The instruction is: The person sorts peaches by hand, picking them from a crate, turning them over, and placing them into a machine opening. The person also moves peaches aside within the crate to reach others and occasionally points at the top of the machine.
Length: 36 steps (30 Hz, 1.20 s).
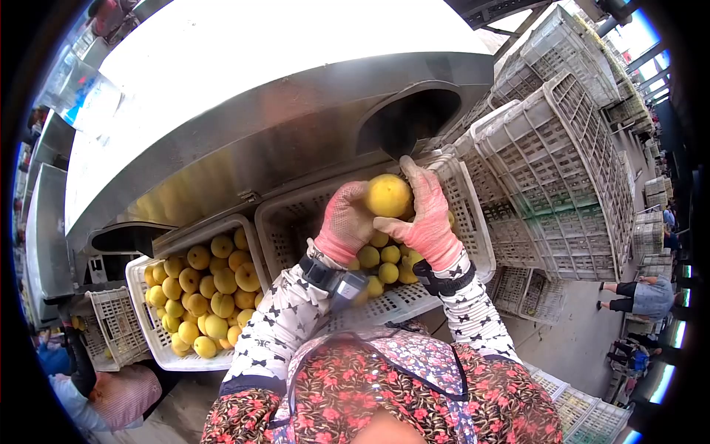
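A yellow peach [388,195] is held up between my two gloved hands, above a white plastic crate [284,229]. My left hand [345,223], in a pink and white glove, is closed against the peach's left side. My right hand [427,220], gloved the same way, grips it from the right, its thumb below and fingers above. Below my hands, more yellow peaches [389,255] lie in the crate's right part; my hands and forearms hide some of them. At left, a second white crate [137,300] is filled with yellow peaches [214,292].
A metal chute-like machine [296,126] with a white top and dark openings [408,118] stands right behind the crates. Stacked crates [547,177] rise at right. A person [126,392] is at the lower left; another person [651,296] stands far right.
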Each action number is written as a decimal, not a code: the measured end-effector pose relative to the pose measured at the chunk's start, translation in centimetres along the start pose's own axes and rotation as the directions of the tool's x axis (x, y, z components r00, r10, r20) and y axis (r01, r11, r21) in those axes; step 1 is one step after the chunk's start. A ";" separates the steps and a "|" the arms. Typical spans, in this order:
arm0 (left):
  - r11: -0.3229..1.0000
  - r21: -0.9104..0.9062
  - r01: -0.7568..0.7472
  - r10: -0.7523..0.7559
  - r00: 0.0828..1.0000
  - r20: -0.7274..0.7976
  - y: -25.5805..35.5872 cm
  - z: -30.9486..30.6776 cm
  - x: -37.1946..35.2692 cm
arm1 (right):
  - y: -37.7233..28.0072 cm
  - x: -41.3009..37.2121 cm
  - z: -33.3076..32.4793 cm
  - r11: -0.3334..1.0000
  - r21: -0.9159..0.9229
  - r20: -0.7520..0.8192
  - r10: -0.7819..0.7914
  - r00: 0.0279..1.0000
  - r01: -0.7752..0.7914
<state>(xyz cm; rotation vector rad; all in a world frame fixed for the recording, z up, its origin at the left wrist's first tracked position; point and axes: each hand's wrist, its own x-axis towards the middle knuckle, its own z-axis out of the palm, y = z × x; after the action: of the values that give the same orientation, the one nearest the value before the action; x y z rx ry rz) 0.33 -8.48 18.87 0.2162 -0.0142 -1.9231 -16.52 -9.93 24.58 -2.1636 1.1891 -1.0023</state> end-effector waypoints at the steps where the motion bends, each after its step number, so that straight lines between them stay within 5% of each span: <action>1: 1.000 -0.020 0.012 -0.011 0.998 0.056 0.1 -0.1 0.0 | -0.2 -0.1 -0.2 0.995 0.090 0.000 0.038 0.999 -0.038; 2: 0.999 -0.039 0.024 -0.020 0.994 0.110 0.1 -0.3 -0.1 | 1.5 -0.7 0.9 0.917 0.369 0.084 0.127 0.988 -0.149; 5: 0.933 0.279 -0.229 0.193 0.970 0.151 -0.4 -2.6 -0.1 | -0.4 -0.6 1.5 0.877 0.459 0.037 0.141 0.989 -0.142; 6: 0.943 0.245 -0.226 0.203 0.972 0.115 -0.5 -1.9 -0.1 | -0.4 -0.3 1.5 0.971 0.238 -0.036 -0.021 0.999 0.029; 9: 0.909 0.317 -0.270 0.267 0.962 0.053 -0.9 1.5 -1.2 | -1.9 0.1 -0.1 0.994 0.099 0.070 -0.056 0.996 0.049; 10: 0.937 0.304 -0.171 0.188 0.982 -0.029 -0.2 1.5 -0.8 | -0.8 0.0 0.0 0.967 0.252 0.150 0.011 0.989 -0.049; 12: 0.983 0.181 -0.041 0.069 0.986 -0.149 -0.1 2.4 0.2 | -0.5 0.8 -0.2 0.984 0.175 0.021 0.020 1.000 -0.024; 15: 0.855 0.447 -0.263 0.359 0.922 -0.145 -0.6 -3.2 2.2 | 0.4 2.8 0.0 0.985 -0.138 -0.239 0.066 0.969 -0.102; 16: 0.731 0.639 -0.241 0.478 0.849 -0.227 -0.6 -7.4 2.0 | 1.3 4.0 0.4 0.965 -0.188 -0.221 0.138 0.966 -0.181; 18: 0.061 0.998 0.034 0.581 0.812 -0.063 0.4 -19.4 1.0 | 3.6 7.9 2.8 0.857 -0.393 -0.205 0.272 0.940 -0.334; 19: -0.182 0.967 0.177 0.530 0.846 -0.055 -0.9 -21.5 -1.0 | 5.0 9.5 4.7 0.743 -0.542 -0.200 0.340 0.919 -0.393; 21: -0.546 0.775 0.318 0.392 0.914 -0.099 -2.7 -23.2 -4.1 | 5.6 13.0 4.6 0.775 -0.539 -0.049 0.362 0.931 -0.330; 23: -0.627 0.667 0.403 0.354 0.910 -0.216 -4.4 -24.7 -5.1 | 8.1 12.9 3.4 0.888 -0.455 -0.357 -0.112 0.927 -0.068; 26: -0.557 0.610 0.563 0.390 0.826 -0.406 -7.7 -28.2 -5.9 | 5.9 7.8 0.2 0.987 -0.066 -0.374 -0.160 0.914 0.145; 28: -0.569 0.553 0.608 0.296 0.779 -0.552 -7.9 -25.9 -6.6 | 7.4 2.2 0.9 0.986 -0.061 -0.097 0.148 0.984 -0.155; 30: -0.562 0.572 0.598 0.309 0.793 -0.525 -7.9 -25.3 -6.8 | 11.0 -2.8 2.3 0.893 -0.231 0.246 0.437 0.865 -0.386; 32: -0.587 0.564 0.581 0.297 0.803 -0.517 -8.3 -26.1 -6.7 | 14.6 -5.8 3.1 0.806 -0.590 0.447 0.383 0.808 -0.055; 34: -0.646 0.524 0.555 0.262 0.806 -0.531 -8.2 -27.5 -6.2 | 17.6 -7.5 5.0 0.713 -0.682 0.624 0.455 0.635 0.159; 36: -0.106 0.751 0.651 0.251 0.749 -0.613 -7.1 -29.4 -6.1 | 21.5 -9.5 7.9 0.648 -0.678 0.714 0.469 0.519 0.348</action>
<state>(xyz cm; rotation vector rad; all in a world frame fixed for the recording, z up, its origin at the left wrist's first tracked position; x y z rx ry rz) 0.49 2.52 -9.91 2.0925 -1.1722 -1.5869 -24.68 -12.35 1.31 -2.5870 1.1987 0.8889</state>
